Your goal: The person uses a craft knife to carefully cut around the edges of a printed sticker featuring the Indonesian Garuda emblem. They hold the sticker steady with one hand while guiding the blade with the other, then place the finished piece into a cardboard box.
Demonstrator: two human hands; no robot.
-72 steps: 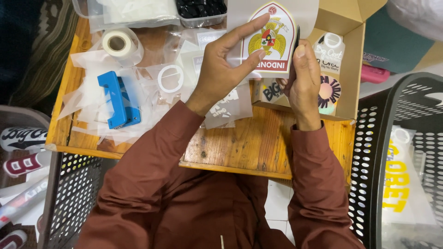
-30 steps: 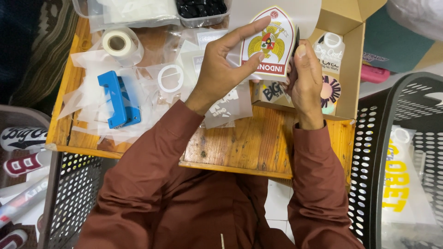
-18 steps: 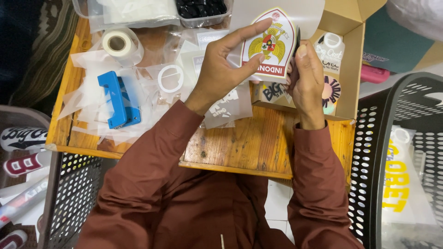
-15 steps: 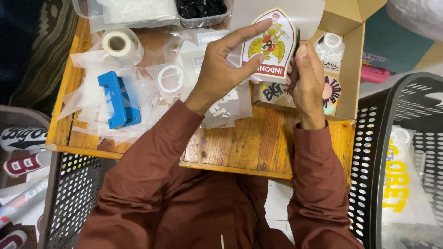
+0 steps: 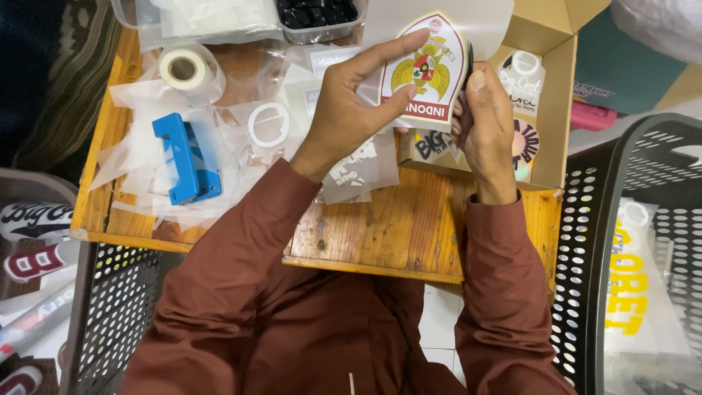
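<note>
My left hand [image 5: 351,110] holds up a shield-shaped sticker sheet [image 5: 424,66] with a gold bird emblem and a red border, on a translucent backing film [image 5: 475,22]. Its fingers lie across the sheet's left and lower edge. My right hand [image 5: 486,124] pinches the sheet's right edge, and a thin dark tool [image 5: 469,57] shows at its thumb. Both hands hover over the wooden table [image 5: 380,234], in front of an open cardboard box [image 5: 548,88].
A blue hand punch [image 5: 186,157], a roll of white tape [image 5: 184,68], a white ring [image 5: 268,124] and clear film scraps lie on the table's left. More stickers fill the box. Black perforated baskets [image 5: 621,205] flank the table; plastic trays [image 5: 219,18] stand at the back.
My hands and the sticker sheet have stayed almost still; my right hand has shifted slightly along the sheet's right edge.
</note>
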